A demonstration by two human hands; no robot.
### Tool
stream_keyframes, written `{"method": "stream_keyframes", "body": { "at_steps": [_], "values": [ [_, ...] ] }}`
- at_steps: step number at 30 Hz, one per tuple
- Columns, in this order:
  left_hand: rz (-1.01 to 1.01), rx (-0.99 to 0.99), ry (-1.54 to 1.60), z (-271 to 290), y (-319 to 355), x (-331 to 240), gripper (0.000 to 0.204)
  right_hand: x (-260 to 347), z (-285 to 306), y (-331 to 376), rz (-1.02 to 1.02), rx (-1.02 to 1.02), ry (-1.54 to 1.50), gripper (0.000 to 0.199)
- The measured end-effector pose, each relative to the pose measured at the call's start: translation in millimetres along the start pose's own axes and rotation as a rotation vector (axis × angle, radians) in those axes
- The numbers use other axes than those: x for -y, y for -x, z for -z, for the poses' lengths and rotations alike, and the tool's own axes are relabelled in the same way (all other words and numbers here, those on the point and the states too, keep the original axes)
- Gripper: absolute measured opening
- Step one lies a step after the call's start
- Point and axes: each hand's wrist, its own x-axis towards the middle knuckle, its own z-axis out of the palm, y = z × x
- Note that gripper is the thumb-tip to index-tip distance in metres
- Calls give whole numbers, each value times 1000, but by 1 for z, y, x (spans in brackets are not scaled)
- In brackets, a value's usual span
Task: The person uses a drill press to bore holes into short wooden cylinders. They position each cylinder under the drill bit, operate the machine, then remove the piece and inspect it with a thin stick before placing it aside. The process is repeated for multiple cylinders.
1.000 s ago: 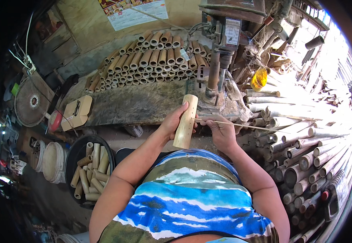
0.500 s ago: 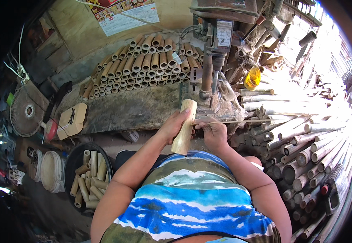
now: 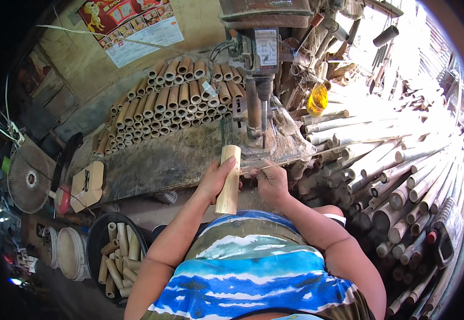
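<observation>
- Since the earlier frame, the bamboo tube point(image 3: 229, 180) has tilted nearer upright, just below the drill press point(image 3: 258, 80).
- Left hand point(image 3: 214, 178) grips the tube.
- Right hand point(image 3: 272, 182) pinches a thin stick point(image 3: 270, 166) (fingers closed).

Bench front point(image 3: 152, 170) is open w/ room to pass; drill press point(image 3: 258, 80) and stacked bamboo tubes point(image 3: 173, 101) block the back, bamboo poles point(image 3: 392, 176) crowd the right.

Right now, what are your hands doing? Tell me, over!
Left hand gripping bamboo tube, upright. Right hand pinching thin stick. Drill press right ahead, bit close above tube.
</observation>
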Motion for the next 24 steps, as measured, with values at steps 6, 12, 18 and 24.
{"method": "stream_keyframes", "body": {
  "at_steps": [6,12,18,24],
  "values": [
    [59,127,120,13,-26,17,49,3,5,-14,123,-51,103,11],
    [11,-208,66,71,-53,57,47,13,105,-53,176,-388,254,19],
    [63,-97,686,121,-58,64,47,-123,111,-68,-734,54,569,42],
    [193,-79,694,122,-41,75,49,-242,101,-109,-815,286,772,38]
  ]
}}
